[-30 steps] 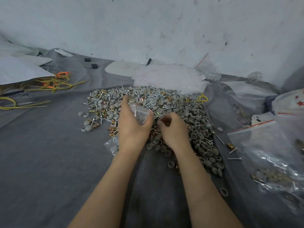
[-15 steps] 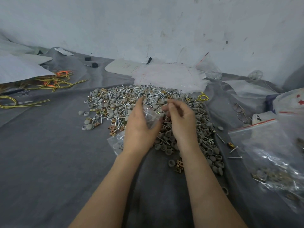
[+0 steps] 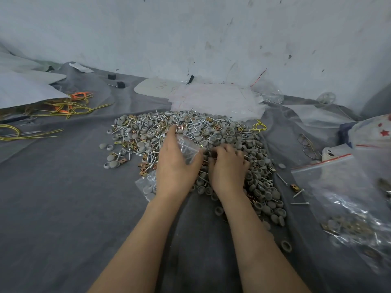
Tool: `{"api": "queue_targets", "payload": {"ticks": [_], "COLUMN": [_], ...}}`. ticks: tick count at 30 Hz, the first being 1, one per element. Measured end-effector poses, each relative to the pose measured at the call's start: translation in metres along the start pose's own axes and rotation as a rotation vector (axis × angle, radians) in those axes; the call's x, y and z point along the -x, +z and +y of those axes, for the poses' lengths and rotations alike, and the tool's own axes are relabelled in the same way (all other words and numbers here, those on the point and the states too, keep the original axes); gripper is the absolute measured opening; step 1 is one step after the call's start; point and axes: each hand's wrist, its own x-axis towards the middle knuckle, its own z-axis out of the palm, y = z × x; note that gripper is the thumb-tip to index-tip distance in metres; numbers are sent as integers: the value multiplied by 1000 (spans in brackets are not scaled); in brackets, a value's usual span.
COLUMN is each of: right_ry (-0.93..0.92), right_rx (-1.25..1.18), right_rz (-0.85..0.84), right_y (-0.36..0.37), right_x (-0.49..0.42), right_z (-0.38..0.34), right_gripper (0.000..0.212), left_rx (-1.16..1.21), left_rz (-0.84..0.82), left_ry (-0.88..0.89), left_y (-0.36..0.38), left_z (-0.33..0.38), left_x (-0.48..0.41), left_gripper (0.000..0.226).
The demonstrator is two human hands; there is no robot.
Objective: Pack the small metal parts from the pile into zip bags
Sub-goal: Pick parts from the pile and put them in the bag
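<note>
Sprawled mid-cloth [image 3: 63, 208]: pile [image 3: 190, 140], dense, loose and slippery, best pinched a few parts at a time; limp, thin bag [image 3: 187, 148] gripped near its mouth by left hand [image 3: 177, 166]; curled down into the parts beside it, right hand [image 3: 227, 166], possibly pinching some, fingertips hidden.

A pale, scuffed wall [image 3: 211, 34] with dark marks and scratches rises behind. A wrinkled grey cloth [image 3: 63, 208] covers the surface below it. Light is dim and even.
</note>
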Motion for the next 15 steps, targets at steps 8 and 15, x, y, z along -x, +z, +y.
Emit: {"api": "queue_targets", "payload": {"ticks": [8,15], "right_ry": [44,51], "right_rx": [-98,-48], "right_rz": [-22,-6], "right_y": [-5,-4], "right_x": [3,3], "right_z": [-4,-3], "right_gripper": [25,26], "left_rx": [-21,5], "left_rz": [9,39], "left_ry": [10,8], "left_y": [1,1], "left_z": [-3,-3], "left_x": [-1,-2], "left_gripper": [84,82]}}
